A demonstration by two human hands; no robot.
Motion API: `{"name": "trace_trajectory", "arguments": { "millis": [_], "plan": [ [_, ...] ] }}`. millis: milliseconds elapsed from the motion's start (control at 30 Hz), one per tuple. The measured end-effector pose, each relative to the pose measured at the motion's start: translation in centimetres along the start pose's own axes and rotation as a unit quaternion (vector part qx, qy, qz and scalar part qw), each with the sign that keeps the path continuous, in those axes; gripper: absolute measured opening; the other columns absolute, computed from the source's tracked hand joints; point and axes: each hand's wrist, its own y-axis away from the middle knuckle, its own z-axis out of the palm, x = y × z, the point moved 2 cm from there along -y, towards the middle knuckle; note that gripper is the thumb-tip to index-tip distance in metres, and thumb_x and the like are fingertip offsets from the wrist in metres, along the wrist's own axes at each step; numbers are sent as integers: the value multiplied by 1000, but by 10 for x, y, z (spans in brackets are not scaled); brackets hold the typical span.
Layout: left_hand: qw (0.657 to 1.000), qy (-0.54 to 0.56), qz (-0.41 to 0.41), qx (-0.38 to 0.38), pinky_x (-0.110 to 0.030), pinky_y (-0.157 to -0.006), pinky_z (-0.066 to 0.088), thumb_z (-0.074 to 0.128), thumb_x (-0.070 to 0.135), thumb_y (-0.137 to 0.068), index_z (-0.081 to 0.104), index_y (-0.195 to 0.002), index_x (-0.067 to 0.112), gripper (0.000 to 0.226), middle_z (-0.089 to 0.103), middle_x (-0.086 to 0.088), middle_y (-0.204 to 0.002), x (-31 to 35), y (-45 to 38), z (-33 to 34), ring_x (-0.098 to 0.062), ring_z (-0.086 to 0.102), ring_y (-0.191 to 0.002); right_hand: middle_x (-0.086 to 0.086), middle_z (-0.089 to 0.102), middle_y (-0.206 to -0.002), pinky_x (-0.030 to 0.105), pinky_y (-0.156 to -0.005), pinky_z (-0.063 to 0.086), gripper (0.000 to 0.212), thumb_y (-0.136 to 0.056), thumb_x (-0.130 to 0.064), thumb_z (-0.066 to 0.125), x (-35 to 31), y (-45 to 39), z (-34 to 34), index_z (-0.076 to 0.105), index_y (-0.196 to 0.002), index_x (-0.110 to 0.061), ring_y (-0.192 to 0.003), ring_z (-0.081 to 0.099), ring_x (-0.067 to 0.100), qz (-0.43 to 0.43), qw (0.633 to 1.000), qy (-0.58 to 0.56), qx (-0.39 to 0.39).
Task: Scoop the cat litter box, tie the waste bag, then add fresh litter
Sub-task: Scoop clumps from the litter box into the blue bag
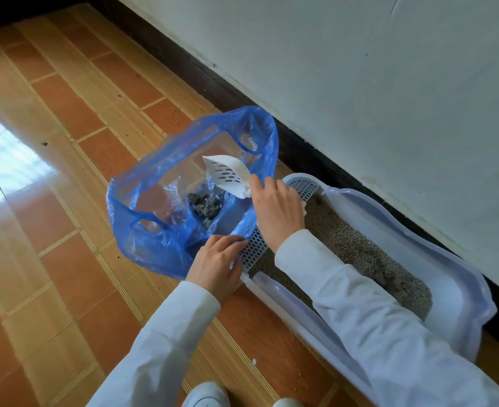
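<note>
Against the far-right wall the litter box (463, 292) leaves open tiled floor (66, 201) leftward, where the left hand (217, 264) pinches the blue waste bag (154, 248) rim while the right hand (277, 211), fingers curled, tilts the white scoop (227, 174) over its gaping mouth.

right hand (276, 205) holding white scoop (227, 174) over open blue bag (160, 251), left hand (217, 264) gripping bag rim, litter box (460, 292) beside

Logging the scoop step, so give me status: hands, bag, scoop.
Left hand pinches blue bag rim open. Right hand grips white scoop, tipped over the bag mouth. Dark clumps already inside. Nothing in the way.
</note>
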Motion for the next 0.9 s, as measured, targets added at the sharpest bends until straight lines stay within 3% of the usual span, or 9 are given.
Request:
{"name": "trace_trajectory", "arguments": {
  "millis": [67, 133, 267, 367, 433, 533, 700, 800, 900],
  "plan": [
    [1000, 1, 5, -3, -41, -80, 55, 68, 7, -79, 68, -112, 14, 34, 68, -3, -111, 1, -1, -1, -28, 61, -99, 12, 60, -104, 34, -74, 45, 32, -90, -10, 55, 5, 2, -4, 44, -119, -11, -94, 60, 28, 15, 997, -68, -28],
    [1000, -1, 5, -2, -43, -80, 55, 69, 6, -78, 68, -112, 14, 35, 67, -4, -112, 1, -1, -1, -28, 61, -100, 11, 60, -105, 35, -68, 44, 28, -90, -12, 55, 14, 9, -12, 42, -115, -12, -94, 60, 29, 80, 983, -160, -41],
    [1000, -11, 4, -10, -47, -83, 53, 69, 4, -77, 66, -113, 14, 38, 63, -8, -119, 4, -4, 0, -33, 57, -105, 6, 65, -92, 39, -67, 53, 9, -90, -18, 55, 46, 45, -21, 49, -96, -16, -83, 62, 26, 218, 918, -320, -89],
    [1000, -13, 21, -13, -51, -83, 51, 70, 4, -75, 65, -112, 13, 39, 61, -11, -123, 10, -11, 4, -37, 55, -109, 5, 68, -81, 40, -68, 55, 7, -87, -22, 58, 77, 84, -26, 54, -85, -17, -73, 64, 25, 311, 858, -392, -115],
    [999, -16, 31, -20, -54, -82, 51, 71, 4, -74, 65, -113, 11, 40, 61, -13, -123, 15, -16, 7, -40, 54, -109, 5, 68, -79, 43, -69, 57, 7, -87, -24, 58, 97, 116, -29, 55, -84, -18, -70, 65, 26, 359, 839, -383, -141],
    [999, -15, 28, -35, -57, -81, 50, 70, 4, -75, 65, -114, 10, 40, 60, -14, -123, 22, -21, 12, -42, 52, -111, 6, 69, -86, 37, -71, 55, 10, -89, -25, 53, 127, 166, -37, 55, -88, -15, -75, 65, 25, 401, 847, -282, -208],
    [998, -21, 24, -54, -58, -82, 48, 69, 2, -75, 65, -115, 10, 41, 58, -16, -125, 29, -29, 22, -44, 50, -111, 3, 51, -83, 22, -49, 34, 7, -92, -19, 48, 150, 221, -44, 44, -89, -14, -76, 53, 22, 430, 814, -214, -325],
    [998, -22, 29, -56, -60, -79, 49, 70, 0, -73, 67, -112, 9, 41, 59, -18, -123, 34, -30, 27, -46, 51, -109, -3, 39, -70, 24, -55, 39, 4, -94, -15, 45, 149, 233, -42, 44, -91, -12, -81, 55, 23, 449, 789, -210, -363],
    [998, -28, 30, -57, -59, -77, 49, 70, 1, -74, 67, -113, 11, 40, 59, -19, -123, 36, -30, 29, -45, 51, -109, 0, 37, -69, 27, -70, 39, 10, -94, -12, 42, 148, 235, -41, 45, -84, -11, -101, 59, 30, 439, 785, -177, -400]
  ]
}}
